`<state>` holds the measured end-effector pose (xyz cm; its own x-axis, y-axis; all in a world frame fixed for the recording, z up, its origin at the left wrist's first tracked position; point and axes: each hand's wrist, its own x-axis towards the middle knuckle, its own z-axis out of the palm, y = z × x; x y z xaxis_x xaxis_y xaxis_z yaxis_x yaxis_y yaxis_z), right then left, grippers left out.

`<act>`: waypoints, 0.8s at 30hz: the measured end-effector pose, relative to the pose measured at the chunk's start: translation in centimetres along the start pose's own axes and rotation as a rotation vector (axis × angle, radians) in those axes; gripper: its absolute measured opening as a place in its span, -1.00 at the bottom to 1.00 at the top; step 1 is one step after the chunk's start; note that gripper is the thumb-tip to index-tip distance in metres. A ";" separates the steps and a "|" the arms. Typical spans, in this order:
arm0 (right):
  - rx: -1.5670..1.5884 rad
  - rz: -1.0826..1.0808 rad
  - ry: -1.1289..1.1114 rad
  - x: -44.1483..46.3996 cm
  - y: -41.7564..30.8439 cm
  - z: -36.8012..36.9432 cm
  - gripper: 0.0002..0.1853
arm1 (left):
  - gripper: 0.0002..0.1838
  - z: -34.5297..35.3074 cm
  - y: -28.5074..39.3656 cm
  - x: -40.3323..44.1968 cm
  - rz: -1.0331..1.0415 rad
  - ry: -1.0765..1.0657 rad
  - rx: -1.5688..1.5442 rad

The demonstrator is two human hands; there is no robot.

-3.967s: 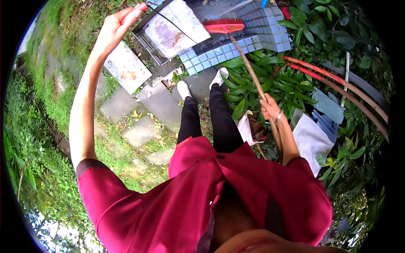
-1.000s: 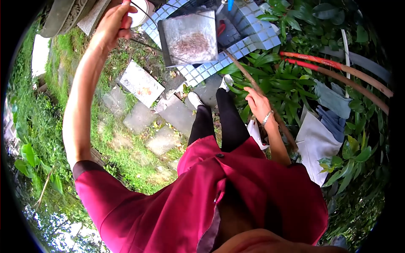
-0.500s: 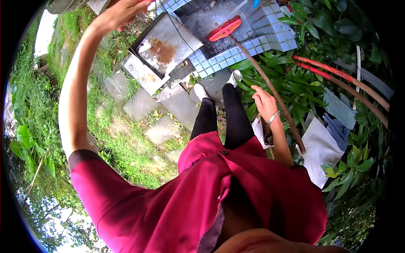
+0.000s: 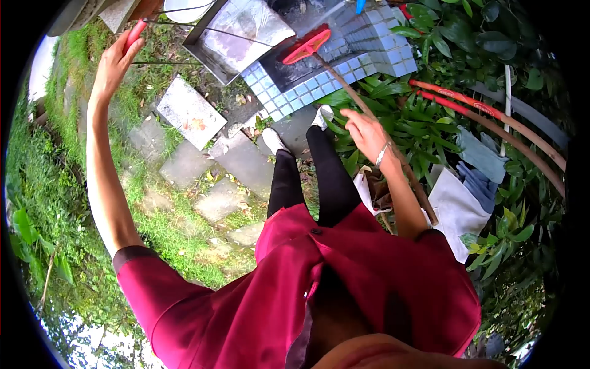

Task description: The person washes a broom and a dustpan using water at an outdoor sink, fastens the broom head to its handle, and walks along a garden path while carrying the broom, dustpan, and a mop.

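My left hand [image 4: 112,69] is at the upper left, its fingers around the red grip [image 4: 135,37] of a wire handle. Thin black wires run from this grip to a metal dustpan [image 4: 249,34], tilted over the tiled basin's left edge. My right hand [image 4: 365,135] has its fingers apart, beside the wooden broom stick [image 4: 347,89] and not wrapped round it. The stick's lower part passes behind my right wrist. At its far end the red broom head [image 4: 307,47] lies in the blue-tiled basin [image 4: 301,95].
A stained white slab [image 4: 192,112] and grey paving stones [image 4: 246,163] lie on the grass. Leafy plants [image 4: 399,98] border the basin. Farther right are two red-and-brown poles [image 4: 473,107], blue gloves [image 4: 476,184] and a white cloth [image 4: 455,206]. A white bucket [image 4: 184,9] stands at the top.
Since the oldest frame, my right hand has let go of the broom stick. My left hand and its handle are farther left. The brown debris seen in the dustpan half a second ago no longer shows.
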<state>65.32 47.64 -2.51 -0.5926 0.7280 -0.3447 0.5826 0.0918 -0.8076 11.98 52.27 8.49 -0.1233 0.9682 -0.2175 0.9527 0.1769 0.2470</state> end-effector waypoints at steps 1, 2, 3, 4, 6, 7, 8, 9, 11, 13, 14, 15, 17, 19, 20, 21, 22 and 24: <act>-0.007 -0.074 0.074 1.5 0.6 -0.8 -0.71 | -0.45 0.0 0.4 0.3 -0.028 -0.011 0.005; -0.009 -0.147 0.144 3.2 1.3 -1.4 -0.71 | -0.45 -0.1 0.8 0.2 -0.059 -0.028 0.012; -0.076 -0.111 0.163 5.3 1.7 -2.6 -0.71 | -0.45 0.3 1.1 0.1 -0.058 -0.031 0.009; -0.141 -0.076 0.182 7.6 2.3 -4.0 -0.70 | -0.46 0.9 1.5 0.0 0.036 0.056 0.001; -0.266 -0.220 0.352 13.0 5.2 -5.9 -0.66 | -0.46 1.4 2.8 0.0 0.132 0.142 -0.007; -0.378 -0.290 0.425 15.9 6.9 -7.1 -0.62 | -0.47 1.6 3.7 -0.1 0.141 0.223 0.081; -0.490 -0.360 0.496 18.4 8.1 -8.1 -0.58 | -0.48 1.8 4.7 -0.3 0.150 0.302 0.169; -0.599 -0.347 0.579 20.3 7.8 -8.9 -0.51 | -0.49 2.1 5.8 -0.6 0.071 0.357 0.240; -0.702 -0.330 0.664 24.1 8.3 -9.5 -0.43 | -0.56 3.3 9.1 -0.7 0.165 0.588 0.310; -0.554 0.120 0.352 27.8 10.0 -9.9 -0.42 | -0.64 6.2 12.0 -0.1 0.268 0.725 0.244; -0.553 0.120 0.354 28.8 10.7 -9.6 -0.42 | -0.66 7.4 14.0 0.3 0.336 0.641 0.139; -0.607 0.056 0.418 29.5 11.4 -9.0 -0.43 | -0.70 9.4 16.6 1.1 0.330 0.611 -0.068; -0.538 0.008 0.517 32.3 13.5 -7.6 -0.56 | -0.75 14.6 20.1 3.3 0.202 0.427 -0.311; -0.441 0.057 0.527 32.7 13.5 -7.1 -0.60 | -0.77 21.1 21.9 7.5 0.123 0.327 -0.582; -0.346 0.104 0.537 32.5 13.3 -6.8 -0.64 | -0.76 24.5 22.4 9.6 0.072 0.287 -0.681; -0.072 0.213 0.473 31.7 11.4 -7.0 -0.64 | -0.75 27.2 23.1 11.6 -0.017 0.231 -0.799; 0.203 0.318 0.401 31.3 9.7 -7.3 -0.64 | -0.75 29.7 23.6 13.4 -0.069 0.242 -0.781; -0.077 -0.056 0.882 33.5 14.6 -3.8 -0.63 | -0.72 33.1 24.6 16.4 -0.077 0.245 -0.701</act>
<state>56.06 75.95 -24.04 0.0050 0.9767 0.2146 0.6200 0.1654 -0.7669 42.64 66.63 -20.28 -0.3194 0.9456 -0.0624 0.5481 0.2380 0.8018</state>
